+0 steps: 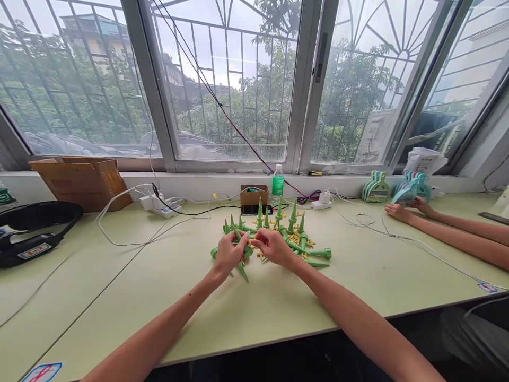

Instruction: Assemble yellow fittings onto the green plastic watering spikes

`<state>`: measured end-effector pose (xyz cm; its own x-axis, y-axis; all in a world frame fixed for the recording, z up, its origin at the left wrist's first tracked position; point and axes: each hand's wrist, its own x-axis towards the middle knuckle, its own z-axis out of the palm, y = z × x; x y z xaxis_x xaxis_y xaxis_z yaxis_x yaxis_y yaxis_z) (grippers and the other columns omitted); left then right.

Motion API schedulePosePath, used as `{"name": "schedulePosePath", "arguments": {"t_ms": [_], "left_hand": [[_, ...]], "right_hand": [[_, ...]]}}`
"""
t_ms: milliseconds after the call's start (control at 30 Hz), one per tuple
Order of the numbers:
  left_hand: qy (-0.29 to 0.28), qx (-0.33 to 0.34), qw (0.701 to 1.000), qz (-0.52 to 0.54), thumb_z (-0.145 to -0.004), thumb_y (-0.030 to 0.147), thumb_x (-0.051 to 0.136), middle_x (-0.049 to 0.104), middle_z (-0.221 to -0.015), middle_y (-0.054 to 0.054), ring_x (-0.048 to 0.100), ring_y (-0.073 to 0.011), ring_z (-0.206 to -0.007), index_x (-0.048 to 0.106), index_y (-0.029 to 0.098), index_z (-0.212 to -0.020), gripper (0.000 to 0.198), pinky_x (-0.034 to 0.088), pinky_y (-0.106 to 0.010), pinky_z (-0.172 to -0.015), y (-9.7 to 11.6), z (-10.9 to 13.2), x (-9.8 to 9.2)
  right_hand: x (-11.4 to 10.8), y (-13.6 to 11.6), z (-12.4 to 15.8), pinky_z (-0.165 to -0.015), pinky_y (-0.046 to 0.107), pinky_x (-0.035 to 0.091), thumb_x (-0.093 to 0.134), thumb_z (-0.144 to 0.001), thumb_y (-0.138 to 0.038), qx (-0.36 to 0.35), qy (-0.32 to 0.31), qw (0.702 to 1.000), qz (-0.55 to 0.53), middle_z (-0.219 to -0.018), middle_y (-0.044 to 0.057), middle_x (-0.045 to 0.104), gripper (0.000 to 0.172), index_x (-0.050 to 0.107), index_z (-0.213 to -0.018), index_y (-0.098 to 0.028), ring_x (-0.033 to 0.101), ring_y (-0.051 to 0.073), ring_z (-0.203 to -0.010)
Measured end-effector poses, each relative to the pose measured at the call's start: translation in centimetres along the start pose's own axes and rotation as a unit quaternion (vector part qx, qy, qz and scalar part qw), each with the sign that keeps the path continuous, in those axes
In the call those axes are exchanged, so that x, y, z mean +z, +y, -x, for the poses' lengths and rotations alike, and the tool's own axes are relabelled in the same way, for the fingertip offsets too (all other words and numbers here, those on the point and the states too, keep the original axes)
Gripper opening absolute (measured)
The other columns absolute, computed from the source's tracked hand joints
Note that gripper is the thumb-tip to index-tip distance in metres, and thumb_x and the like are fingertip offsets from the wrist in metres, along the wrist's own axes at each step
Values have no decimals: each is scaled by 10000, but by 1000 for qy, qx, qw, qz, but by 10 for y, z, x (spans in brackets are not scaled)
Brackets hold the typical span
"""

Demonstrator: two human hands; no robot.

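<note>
My left hand [229, 251] is closed around a green plastic watering spike [237, 234], whose pointed end shows above the fingers. Close beside it, my right hand [275, 247] pinches a small yellow plastic piece [249, 241] against the spike; the fingertips partly cover it. Behind and around both hands are several more green spikes [293, 218], some standing point up and others lying on their sides. Small yellow T-shaped pieces [295, 239] lie scattered among them. Another spike [243, 272] points toward me below my left hand.
On the pale green table [191, 318], a bottle [278, 183], a small cardboard box [254, 195] and a phone stand behind the spikes. White cables [119, 243] run across the surface. At right, another person's hands [398, 213] hold a light-blue plastic item [406, 193]. A black headset-like device [37, 233] lies left.
</note>
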<state>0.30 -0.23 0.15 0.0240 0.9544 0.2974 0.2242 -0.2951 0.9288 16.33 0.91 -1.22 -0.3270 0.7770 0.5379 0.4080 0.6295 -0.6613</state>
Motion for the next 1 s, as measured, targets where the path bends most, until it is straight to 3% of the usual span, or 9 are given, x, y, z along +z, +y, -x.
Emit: {"name": "schedulePosePath", "arguments": {"t_ms": [400,700,833,1000], "left_hand": [[-17,-8,1000,-6,-772,417,587,418,-385,81,390,-73,-287,522,179,-693,258,316,-183,-313,-2,0,-1],[-6,-16,1000,19,-762,428,604,425,-382,75,386,-73,-276,527,174,-685,276,287,-186,-298,2,0,1],[-8,-17,1000,20,-759,420,603,428,-384,77,392,-73,-278,527,177,-688,265,286,-183,-300,2,0,1],[-34,-25,999,29,-762,424,597,417,-380,82,367,-65,-271,519,179,-696,266,262,-175,-293,3,2,1]], "right_hand": [[0,1,0,-504,212,278,475,-898,-498,-7,-7,999,32,-505,-52,433,417,487,-640,-170,357,78,-486],[-2,-6,0,-538,209,356,513,-889,-433,-14,-10,1000,-15,-651,-8,582,281,568,-826,-165,461,96,-548],[-1,-3,0,-522,210,352,511,-887,-401,-6,-16,1000,-22,-631,-10,570,257,558,-791,-167,451,95,-531],[2,1,0,-497,211,295,492,-890,-460,-6,-4,1000,2,-537,-36,485,364,505,-669,-172,385,84,-490]]}}
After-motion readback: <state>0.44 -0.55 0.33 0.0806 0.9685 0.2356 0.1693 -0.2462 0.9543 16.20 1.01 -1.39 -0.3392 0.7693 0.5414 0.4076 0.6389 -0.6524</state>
